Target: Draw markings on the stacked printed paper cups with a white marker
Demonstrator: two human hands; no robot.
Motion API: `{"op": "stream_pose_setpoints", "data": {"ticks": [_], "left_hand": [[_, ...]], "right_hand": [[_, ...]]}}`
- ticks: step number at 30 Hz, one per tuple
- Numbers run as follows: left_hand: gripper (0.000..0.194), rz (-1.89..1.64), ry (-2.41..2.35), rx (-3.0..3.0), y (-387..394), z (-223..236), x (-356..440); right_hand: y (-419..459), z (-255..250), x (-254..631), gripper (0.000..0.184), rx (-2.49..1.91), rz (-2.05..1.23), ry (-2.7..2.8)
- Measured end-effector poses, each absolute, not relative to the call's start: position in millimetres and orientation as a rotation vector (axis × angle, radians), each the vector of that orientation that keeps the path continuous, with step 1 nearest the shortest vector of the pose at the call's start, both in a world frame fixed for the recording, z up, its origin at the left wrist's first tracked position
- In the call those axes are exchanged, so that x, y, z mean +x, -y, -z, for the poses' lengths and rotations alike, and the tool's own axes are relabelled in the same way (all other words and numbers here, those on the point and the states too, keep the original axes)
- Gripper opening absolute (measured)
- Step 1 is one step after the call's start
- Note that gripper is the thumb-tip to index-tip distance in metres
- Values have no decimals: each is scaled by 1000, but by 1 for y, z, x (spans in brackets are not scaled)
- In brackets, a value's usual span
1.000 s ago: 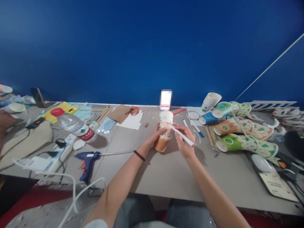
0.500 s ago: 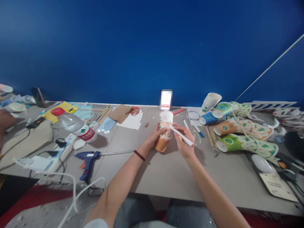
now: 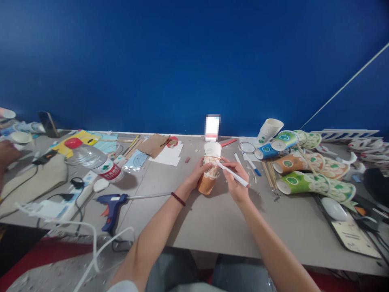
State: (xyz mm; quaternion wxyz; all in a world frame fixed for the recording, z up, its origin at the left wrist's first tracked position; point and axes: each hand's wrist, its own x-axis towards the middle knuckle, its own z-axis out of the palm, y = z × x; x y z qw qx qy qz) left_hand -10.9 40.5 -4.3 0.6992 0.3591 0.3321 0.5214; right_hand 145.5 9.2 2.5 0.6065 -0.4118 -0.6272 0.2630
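Note:
An orange patterned paper cup (image 3: 208, 177) lies tilted on the grey table (image 3: 209, 219), its base towards me. My left hand (image 3: 197, 172) is wrapped round its left side. My right hand (image 3: 234, 180) grips a white marker pen (image 3: 233, 174) whose tip touches the cup's side. A second white cup (image 3: 212, 149) stands just behind the held one.
Stacks of coloured paper cups (image 3: 306, 178) lie at the right with loose pens (image 3: 252, 164) and wooden sticks. A blue glue gun (image 3: 114, 202), a water bottle (image 3: 94, 160), cables and paper scraps fill the left. Another person's hand (image 3: 6, 154) shows at the far left edge.

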Motion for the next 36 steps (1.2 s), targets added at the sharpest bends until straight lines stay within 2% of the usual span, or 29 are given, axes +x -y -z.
{"op": "stream_pose_setpoints", "data": {"ticks": [7,13,18,26,36], "left_hand": [[48,-1119,-719,734,-43,8,-13],[49,-1076,-733,635,-45,10,-14],[39,-989,-749,554,-47,11,-17],[50,-996,-631,571,-51,9,-18],[50,-1008,-639,439,-55,13,-27]], "right_hand": [[-8,-5,144,18,-908,-658,1433],[-9,-8,144,19,-904,-668,1410],[-9,-5,144,19,-915,-697,1376],[-15,-2,146,17,-932,-796,1226],[-20,5,149,17,-987,-796,1160]]}}
